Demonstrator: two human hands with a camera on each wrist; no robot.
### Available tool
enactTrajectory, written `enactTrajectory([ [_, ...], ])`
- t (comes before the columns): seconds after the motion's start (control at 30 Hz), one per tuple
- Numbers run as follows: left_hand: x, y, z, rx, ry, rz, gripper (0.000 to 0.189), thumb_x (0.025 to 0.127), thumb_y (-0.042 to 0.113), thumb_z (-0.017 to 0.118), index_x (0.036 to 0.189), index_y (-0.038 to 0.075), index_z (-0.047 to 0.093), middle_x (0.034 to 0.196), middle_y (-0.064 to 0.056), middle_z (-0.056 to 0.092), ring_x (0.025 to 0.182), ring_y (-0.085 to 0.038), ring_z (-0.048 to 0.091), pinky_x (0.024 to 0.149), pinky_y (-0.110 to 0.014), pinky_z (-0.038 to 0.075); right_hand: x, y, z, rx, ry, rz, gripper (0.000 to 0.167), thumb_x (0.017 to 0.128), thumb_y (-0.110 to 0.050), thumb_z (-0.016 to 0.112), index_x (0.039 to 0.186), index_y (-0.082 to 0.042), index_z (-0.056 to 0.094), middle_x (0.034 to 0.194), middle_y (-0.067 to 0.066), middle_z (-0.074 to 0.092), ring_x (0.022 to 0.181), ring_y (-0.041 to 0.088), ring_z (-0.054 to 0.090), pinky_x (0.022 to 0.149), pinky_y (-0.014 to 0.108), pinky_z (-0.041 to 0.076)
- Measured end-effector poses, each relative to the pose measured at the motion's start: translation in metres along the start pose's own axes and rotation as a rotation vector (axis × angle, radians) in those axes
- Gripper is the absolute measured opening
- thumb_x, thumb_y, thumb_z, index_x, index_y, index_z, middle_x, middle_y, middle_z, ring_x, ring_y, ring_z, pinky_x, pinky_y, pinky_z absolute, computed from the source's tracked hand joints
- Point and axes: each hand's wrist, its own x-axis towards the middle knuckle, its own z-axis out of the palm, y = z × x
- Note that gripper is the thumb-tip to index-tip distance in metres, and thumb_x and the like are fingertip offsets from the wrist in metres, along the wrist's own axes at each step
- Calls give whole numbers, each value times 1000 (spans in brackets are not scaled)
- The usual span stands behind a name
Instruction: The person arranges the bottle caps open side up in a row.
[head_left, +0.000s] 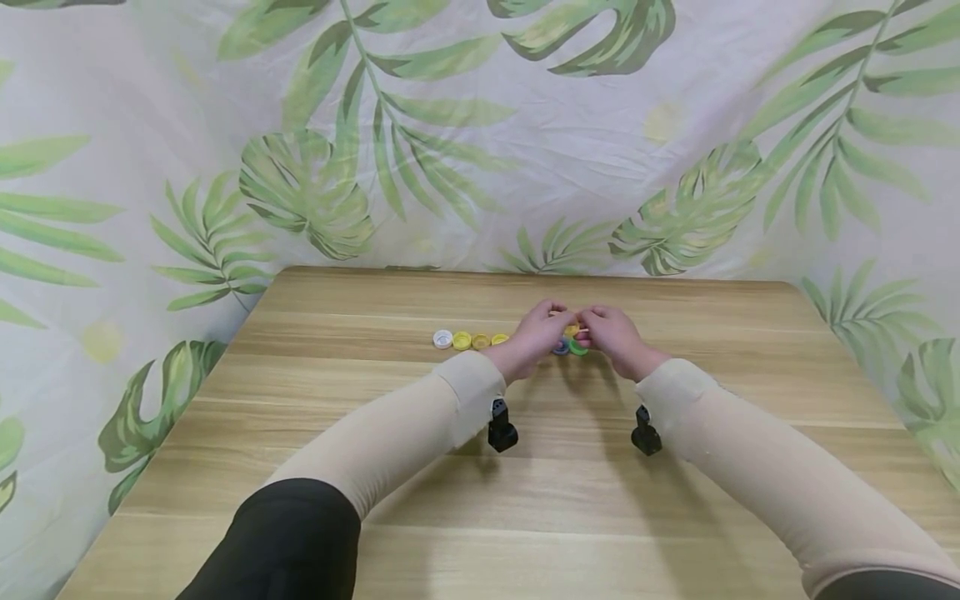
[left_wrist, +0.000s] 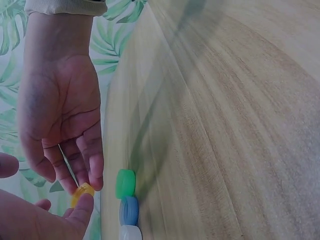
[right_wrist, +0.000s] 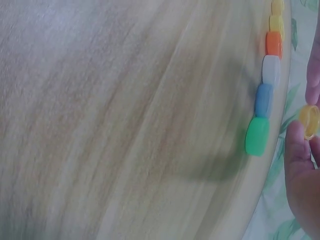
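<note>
A yellow-orange bottle cap is held up off the table between the fingertips of both hands. My left hand pinches it from one side, its thumb against the cap in the left wrist view. From the other side, my right hand has thumb and fingers on the same cap. Below the hands, a row of caps touching side by side lies on the table, ending in a white cap, a blue cap and a green cap. In the head view, my left hand hides the row's middle.
The row's left end has a white cap, a yellow cap and an amber cap. An orange cap sits mid-row. Behind the wooden table hangs a leaf-patterned cloth.
</note>
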Motion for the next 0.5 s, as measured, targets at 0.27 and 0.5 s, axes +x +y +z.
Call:
enactTrajectory([
  [0.27,2,-2,0,20,-19,-6,40,104,24,54,139,5,51,144,-15,51,122,-39,57,106,-48,48,2,4,-3,-3,-22,-5,39,109,-11,40,133,18,51,114,18,57,83,7,60,87,25,57],
  [0.5,2,0,3,1,-6,-16,37,106,28,54,135,5,52,144,-15,50,125,-40,55,107,-49,46,5,6,-5,9,-16,-1,38,109,-11,39,131,17,51,116,19,57,82,5,60,85,23,57],
])
